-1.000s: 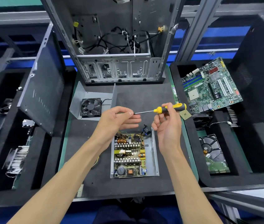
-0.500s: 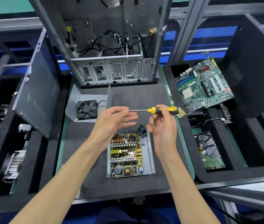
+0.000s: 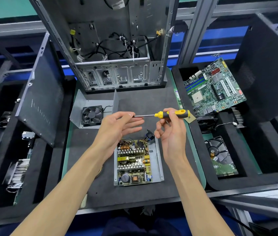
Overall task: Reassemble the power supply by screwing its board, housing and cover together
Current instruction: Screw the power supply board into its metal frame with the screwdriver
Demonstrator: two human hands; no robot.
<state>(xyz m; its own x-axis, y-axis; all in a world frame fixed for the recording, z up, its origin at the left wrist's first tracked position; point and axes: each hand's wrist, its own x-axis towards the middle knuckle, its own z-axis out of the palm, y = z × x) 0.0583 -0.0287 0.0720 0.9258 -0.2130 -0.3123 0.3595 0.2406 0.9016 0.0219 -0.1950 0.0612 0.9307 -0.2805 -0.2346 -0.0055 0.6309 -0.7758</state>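
The power supply board [image 3: 133, 163] lies in its grey metal housing [image 3: 157, 160] on the black mat, just below both hands. The cover [image 3: 79, 106], a bent grey sheet with a black fan [image 3: 92, 115] in it, lies apart at the upper left. My right hand [image 3: 172, 135] grips the yellow-and-black screwdriver [image 3: 174, 114] by its handle, level above the mat with the shaft pointing left. My left hand [image 3: 117, 126] pinches the shaft's tip between thumb and forefinger, its other fingers straight. Whether a screw sits at the tip is hidden.
An open computer case [image 3: 117, 48] stands at the back of the mat. Its side panel [image 3: 44, 99] leans at the left. Black foam trays on the right hold a motherboard [image 3: 214, 89] and a hard drive [image 3: 220, 159]. A heatsink [image 3: 19, 172] lies at the left.
My left fingers have straightened from a tighter pinch at the screwdriver's tip. Both hands and the screwdriver stay nearly in place, while the view has shifted slightly.
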